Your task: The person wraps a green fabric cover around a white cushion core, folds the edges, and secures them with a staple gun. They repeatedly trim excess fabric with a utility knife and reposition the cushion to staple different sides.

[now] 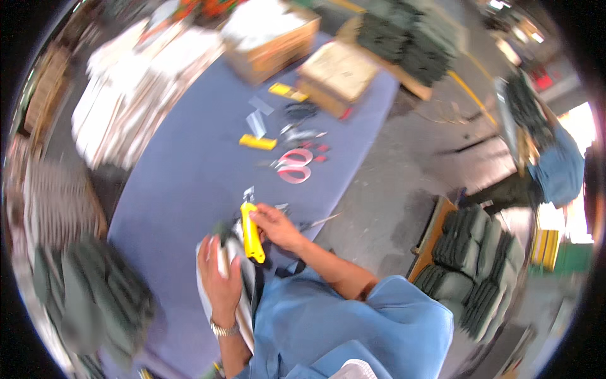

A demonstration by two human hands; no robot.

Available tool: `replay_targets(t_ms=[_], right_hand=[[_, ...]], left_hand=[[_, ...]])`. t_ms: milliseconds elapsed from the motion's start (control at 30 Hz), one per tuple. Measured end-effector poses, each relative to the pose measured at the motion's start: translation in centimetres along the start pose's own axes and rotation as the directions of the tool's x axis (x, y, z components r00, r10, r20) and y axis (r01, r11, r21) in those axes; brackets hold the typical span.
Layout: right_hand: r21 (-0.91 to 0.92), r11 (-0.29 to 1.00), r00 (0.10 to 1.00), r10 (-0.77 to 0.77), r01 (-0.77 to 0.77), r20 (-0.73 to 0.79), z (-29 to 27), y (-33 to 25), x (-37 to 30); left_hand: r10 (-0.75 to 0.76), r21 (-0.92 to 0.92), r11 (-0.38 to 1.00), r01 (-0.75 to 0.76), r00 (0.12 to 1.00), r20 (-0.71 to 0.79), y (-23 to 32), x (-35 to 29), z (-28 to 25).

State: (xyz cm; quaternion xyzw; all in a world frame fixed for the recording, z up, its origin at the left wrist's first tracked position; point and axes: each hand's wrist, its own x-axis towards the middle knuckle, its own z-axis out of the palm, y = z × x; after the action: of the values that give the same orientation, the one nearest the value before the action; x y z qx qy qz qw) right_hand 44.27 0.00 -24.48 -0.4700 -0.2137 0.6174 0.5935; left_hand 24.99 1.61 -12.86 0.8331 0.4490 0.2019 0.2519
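My right hand (274, 226) is closed around a yellow-handled tool (251, 237) with a small metal head pointing away from me. Close to my body, my left hand (218, 278) grips a white-edged piece (244, 322), its thumb and fingers on either side of the pale edge. Motion blur hides what kind of piece it is. A dark green part shows just beyond my left fingertips. Farther up the blue table (170, 208) lies a pair of scissors with pink-and-white handles (295, 166).
Yellow strips (257, 142) and small metal tools lie mid-table. Two cardboard boxes (338, 72) stand at the far end. Dark green stacks (95, 297) sit at the left, with more at right (467, 252). White sheets (139, 88) are piled far left. Another person (558, 167) stands at the right.
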Motion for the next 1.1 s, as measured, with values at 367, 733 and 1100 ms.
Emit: replay_targets(t_ms=[367, 733, 1100], right_hand=[[-0.801, 0.582, 0.880, -0.443, 0.140, -0.169, -7.1, -1.5, 4.8], [-0.644, 0.621, 0.895, -0.328, 0.446, 0.303, 7.8, 0.4, -3.4], [-0.887, 0.272, 0.907, -0.306, 0.374, 0.289, 5.2, 0.1, -2.8]], left_hand=[[0.038, -0.089, 0.996, -0.024, 0.987, 0.153, -5.6, 0.0, 4.6], [0.115, -0.349, 0.932, -0.095, 0.993, 0.037, -7.1, -1.7, 2.2], [-0.612, -0.091, 0.791, 0.605, 0.774, -0.164, -6.8, -29.6, -0.1]])
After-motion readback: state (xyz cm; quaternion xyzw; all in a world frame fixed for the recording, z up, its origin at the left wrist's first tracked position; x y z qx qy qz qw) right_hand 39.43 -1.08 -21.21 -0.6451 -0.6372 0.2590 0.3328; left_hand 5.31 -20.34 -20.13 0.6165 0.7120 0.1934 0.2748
